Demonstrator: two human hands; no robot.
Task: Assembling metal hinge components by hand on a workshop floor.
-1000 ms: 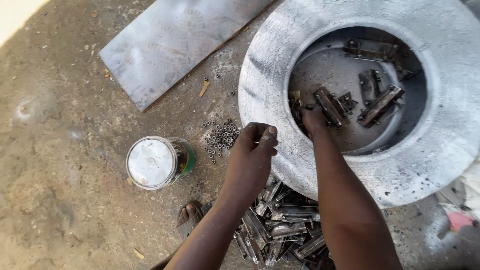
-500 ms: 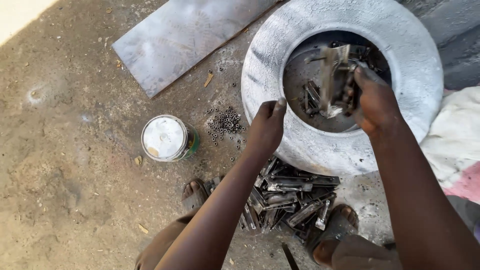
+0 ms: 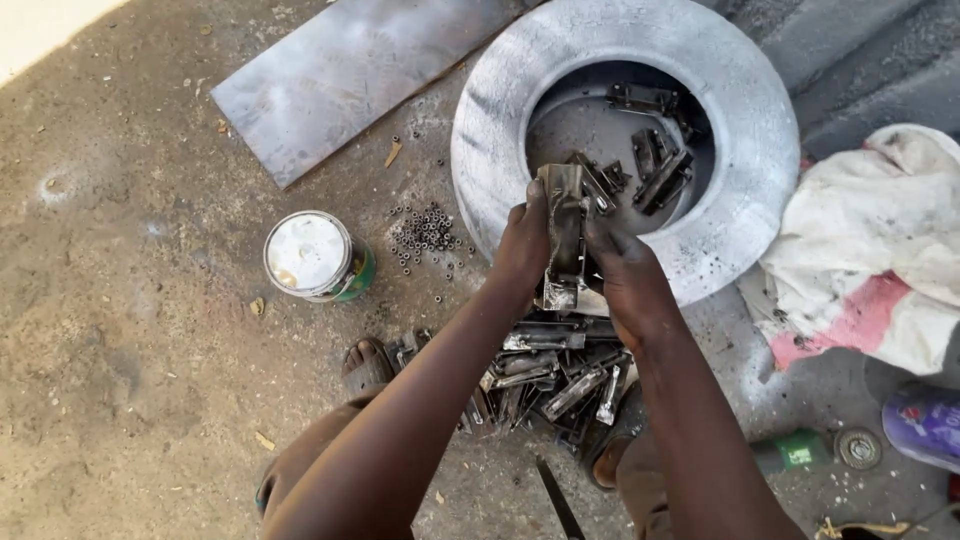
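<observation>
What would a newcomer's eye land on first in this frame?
First, the left hand and right hand gripping a folded metal bracket at centre frame. Behind them sits a big grey metal basin holding similar pieces, with a heap of brackets on the ground below.

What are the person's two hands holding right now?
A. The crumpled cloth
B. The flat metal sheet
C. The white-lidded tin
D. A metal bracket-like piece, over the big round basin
D: the left hand and right hand both grip a metal bracket piece held upright above the rim of the round metal basin, while the tin stands untouched on the ground.
</observation>
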